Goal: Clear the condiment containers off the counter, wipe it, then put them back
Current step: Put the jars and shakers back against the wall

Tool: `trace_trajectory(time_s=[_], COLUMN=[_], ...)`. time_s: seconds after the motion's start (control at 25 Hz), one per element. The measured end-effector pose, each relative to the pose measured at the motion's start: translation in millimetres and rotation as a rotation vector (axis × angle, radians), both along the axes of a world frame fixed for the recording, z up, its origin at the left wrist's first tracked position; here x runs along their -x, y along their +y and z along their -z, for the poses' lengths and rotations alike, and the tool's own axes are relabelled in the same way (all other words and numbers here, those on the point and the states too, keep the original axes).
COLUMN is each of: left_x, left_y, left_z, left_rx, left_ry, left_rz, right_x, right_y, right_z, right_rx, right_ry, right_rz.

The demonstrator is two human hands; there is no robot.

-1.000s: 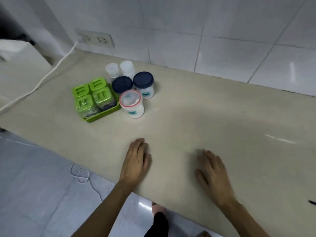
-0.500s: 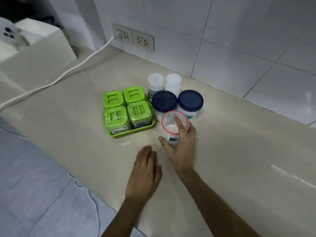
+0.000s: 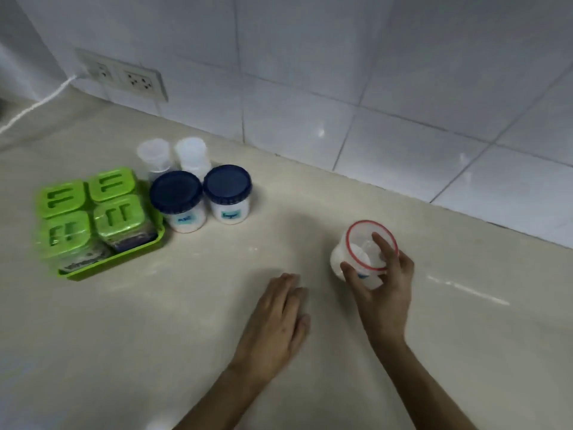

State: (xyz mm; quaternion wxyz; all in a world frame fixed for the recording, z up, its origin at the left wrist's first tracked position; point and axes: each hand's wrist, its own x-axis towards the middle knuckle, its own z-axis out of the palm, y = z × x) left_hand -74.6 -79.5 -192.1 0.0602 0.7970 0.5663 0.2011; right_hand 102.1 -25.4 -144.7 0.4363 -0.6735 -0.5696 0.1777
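My right hand [image 3: 384,287] grips a white jar with a red-rimmed clear lid [image 3: 359,252], fingers over its top, to the right of the other containers on the beige counter [image 3: 155,321]. My left hand [image 3: 276,321] lies flat on the counter, holding nothing. At the left stands a green tray [image 3: 124,259] with several green-lidded boxes [image 3: 93,209]. Beside it are two white jars with dark blue lids [image 3: 176,197] [image 3: 228,189], and behind those two small translucent white jars [image 3: 155,155] [image 3: 190,152].
A white tiled wall [image 3: 341,72] runs along the back of the counter. A double wall socket [image 3: 124,77] sits at the upper left with a white cord [image 3: 34,105] plugged in and trailing left. White specks dot the counter near the jars.
My right hand reached to the red-rimmed jar beside the green tray, took hold of it, and has carried it to the right, away from the group. My left hand stays flat.
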Motion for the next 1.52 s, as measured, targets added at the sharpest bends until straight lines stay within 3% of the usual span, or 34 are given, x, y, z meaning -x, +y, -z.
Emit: trace_trajectory(time_s=[0.2, 0.4, 0.6, 0.92, 1.08, 1.28, 1.52], left_x=[-153.1, -228.3, -230.7, -234.9, -233.1, -110.5, 107.7], left_y=[60.7, 84.1, 79.9, 85.8, 62.5, 16.8, 27.1], left_z=[11.5, 15.9, 21.0, 25.2, 18.2, -8.1, -52.3], left_rx=[-0.076, -0.087, -0.113, -0.150, -0.114, -0.047, -0.032], left_ry=[0.074, 0.140, 0.119, 0.152, 0.061, -0.061, 0.062], left_rz=[0.178, 0.179, 0.163, 0.139, 0.130, -0.030, -0.352], right_x=[-177.8, -308.6, -366.3, -378.6, -349.7, -210.1, 4.0], right_y=[33.5, 78.2, 105.5, 105.4, 72.3, 36.4, 93.6], right_z=[-5.6, -2.7, 4.8, 13.6, -2.8, -8.7, -35.2], right_rx=[0.026, 0.048, 0.058, 0.144, 0.094, 0.043, 0.077], right_ry=[-0.070, -0.111, -0.106, -0.083, -0.368, -0.618, -0.617], right_rz=[0.172, 0.319, 0.328, 0.275, 0.282, -0.394, -0.785])
